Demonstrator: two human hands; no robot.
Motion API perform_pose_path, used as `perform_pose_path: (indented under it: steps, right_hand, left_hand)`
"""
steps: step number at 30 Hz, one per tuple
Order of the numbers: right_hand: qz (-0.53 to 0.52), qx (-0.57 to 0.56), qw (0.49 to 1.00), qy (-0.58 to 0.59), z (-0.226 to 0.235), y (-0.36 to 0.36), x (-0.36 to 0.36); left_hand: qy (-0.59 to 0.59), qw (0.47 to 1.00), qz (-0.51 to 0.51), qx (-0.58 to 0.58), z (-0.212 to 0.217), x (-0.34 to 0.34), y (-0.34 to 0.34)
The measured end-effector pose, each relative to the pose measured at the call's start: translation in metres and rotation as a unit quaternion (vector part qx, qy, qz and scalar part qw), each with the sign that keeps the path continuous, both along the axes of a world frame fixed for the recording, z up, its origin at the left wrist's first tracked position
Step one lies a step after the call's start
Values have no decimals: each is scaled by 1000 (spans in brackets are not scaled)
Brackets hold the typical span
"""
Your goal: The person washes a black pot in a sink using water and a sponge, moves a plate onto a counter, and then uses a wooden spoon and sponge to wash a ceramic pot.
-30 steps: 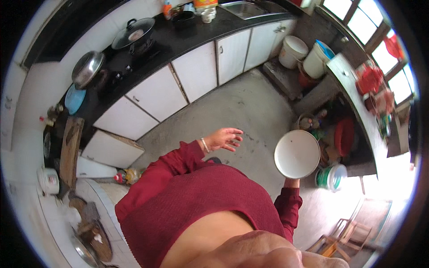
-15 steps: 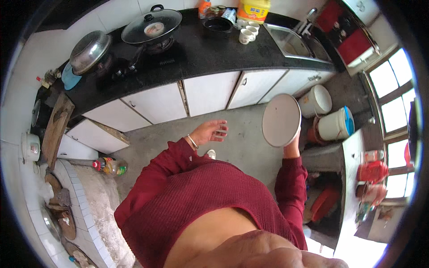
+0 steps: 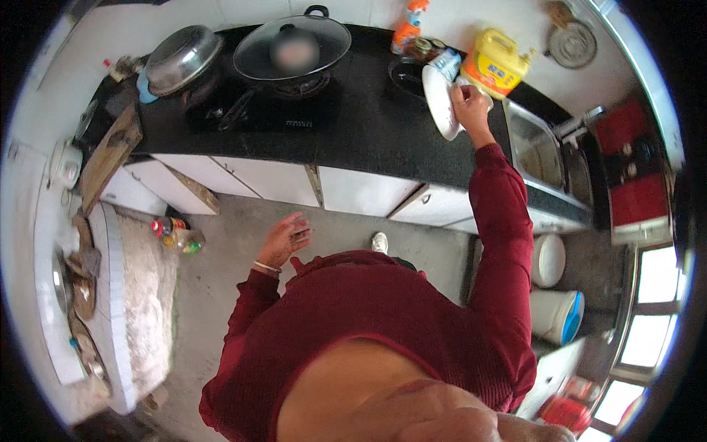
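Right hand (image 3: 470, 105) grips white plate (image 3: 440, 102) tilted over black table (image 3: 368, 129), upper right of frame; left hand (image 3: 283, 239) loose, fingers spread, holding nothing, mid-left.

Lidded wok (image 3: 292, 50) on black counter (image 3: 361, 125), steel bowl (image 3: 182, 57), yellow jug (image 3: 497, 65), white cabinets (image 3: 265, 180), wooden board (image 3: 109, 156)

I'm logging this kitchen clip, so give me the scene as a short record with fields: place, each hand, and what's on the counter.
place: kitchen with a black counter over white cabinets
right hand: right hand holds a white plate tilted on edge over the counter
left hand: left hand open, empty, hanging over the floor
near the plate: yellow jug, dark bowl
stove area: wok with glass lid, steel bowl turned upside down
right of counter: sink
clothing: red long-sleeved top
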State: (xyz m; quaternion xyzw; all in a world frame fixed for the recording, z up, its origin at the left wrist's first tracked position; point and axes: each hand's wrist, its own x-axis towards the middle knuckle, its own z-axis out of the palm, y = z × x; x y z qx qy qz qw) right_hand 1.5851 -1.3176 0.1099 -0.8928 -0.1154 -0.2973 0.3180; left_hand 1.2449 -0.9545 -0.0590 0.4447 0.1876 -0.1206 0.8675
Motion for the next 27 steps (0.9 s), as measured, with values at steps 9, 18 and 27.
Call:
perform_pose_path:
  steps: [9, 18, 27]
  right_hand:
    - [65, -221, 970, 70, -46, 30, 171]
    - [113, -274, 952, 81, -81, 41, 208]
    - [118, -260, 956, 64, -95, 47, 204]
  left_hand:
    - [10, 980, 194, -37, 17, 22, -91]
    - [67, 964, 258, -23, 15, 18, -121]
    - [48, 971, 233, -25, 22, 35, -113]
